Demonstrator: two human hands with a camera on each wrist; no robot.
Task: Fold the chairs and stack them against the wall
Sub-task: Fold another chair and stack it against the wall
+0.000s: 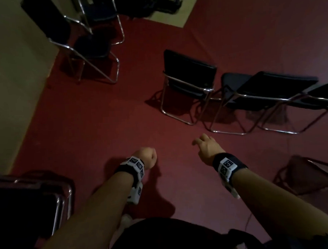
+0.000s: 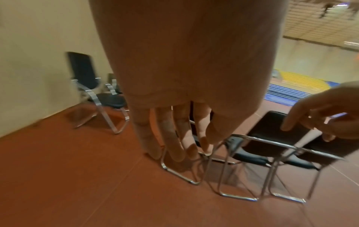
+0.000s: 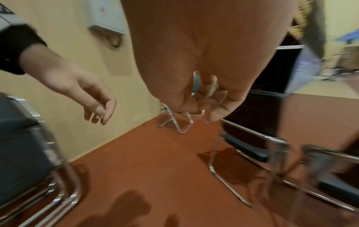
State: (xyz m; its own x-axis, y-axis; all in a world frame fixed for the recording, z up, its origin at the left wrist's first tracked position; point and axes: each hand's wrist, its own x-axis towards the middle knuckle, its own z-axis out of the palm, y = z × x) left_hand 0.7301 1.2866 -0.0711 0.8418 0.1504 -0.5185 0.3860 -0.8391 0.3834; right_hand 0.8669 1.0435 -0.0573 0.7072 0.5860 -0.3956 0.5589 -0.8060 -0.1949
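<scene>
No writing is legible. The left hand (image 1: 148, 156) hangs loosely curled, holding nothing; the right hand (image 1: 207, 148) is relaxed, fingers slack, empty. Open black chairs (image 1: 187, 82) stand far right on the red floor (image 1: 102, 117); folded chairs (image 1: 31, 201) lean near left by the wall (image 1: 10, 74).

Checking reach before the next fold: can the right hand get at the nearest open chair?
Probably yes: right hand is empty, with only bare red floor between it and the chair.

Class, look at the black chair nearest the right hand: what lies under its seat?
Under the nearest chair show red floor, its shadow and chrome legs. The seat covers the floor directly beneath it.
</scene>
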